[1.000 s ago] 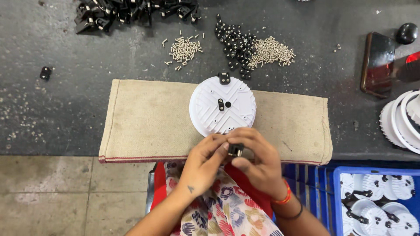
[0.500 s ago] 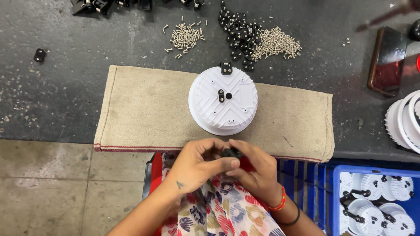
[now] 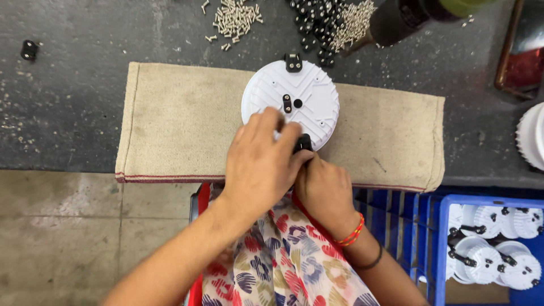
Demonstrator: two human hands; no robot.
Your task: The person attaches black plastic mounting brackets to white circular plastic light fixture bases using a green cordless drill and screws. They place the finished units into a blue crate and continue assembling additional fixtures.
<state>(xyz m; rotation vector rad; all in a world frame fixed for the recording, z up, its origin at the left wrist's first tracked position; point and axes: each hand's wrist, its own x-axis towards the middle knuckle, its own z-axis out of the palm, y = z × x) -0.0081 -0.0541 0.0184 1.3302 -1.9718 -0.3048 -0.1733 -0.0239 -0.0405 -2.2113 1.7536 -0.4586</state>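
A round white plastic disc lies on a beige cloth mat, with a black clip at its far edge and a small black part near its middle. My left hand rests on the disc's near edge, its fingers pinching a small black clip. Just to the right, my right hand presses its fingertips against the same clip at the disc's rim. Most of the clip is hidden by my fingers.
Piles of small screws and black parts lie on the dark bench beyond the mat. A hanging power tool is at the top right. A blue crate with finished white discs stands at the lower right.
Both hands have moved forward from my lap onto the disc's near edge, carrying the black clip there. The view has shifted closer to the bench.
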